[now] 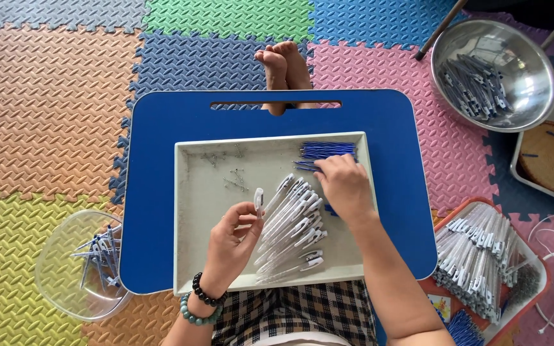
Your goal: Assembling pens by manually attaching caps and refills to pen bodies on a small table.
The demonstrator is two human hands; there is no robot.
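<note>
Left of the grey tray (187,211) sits a clear bowl (59,282) of pen parts, while inside the tray the left hand (229,240) pinches a white pen cap (259,198) beside the row of white pen barrels (293,224), and the right hand (344,186) closes its fingers on blue refills (325,150) at the tray's far right corner.

One grey tray (187,211), one blue lap desk (155,192), two bowls: steel (533,102), clear plastic (59,282).
</note>
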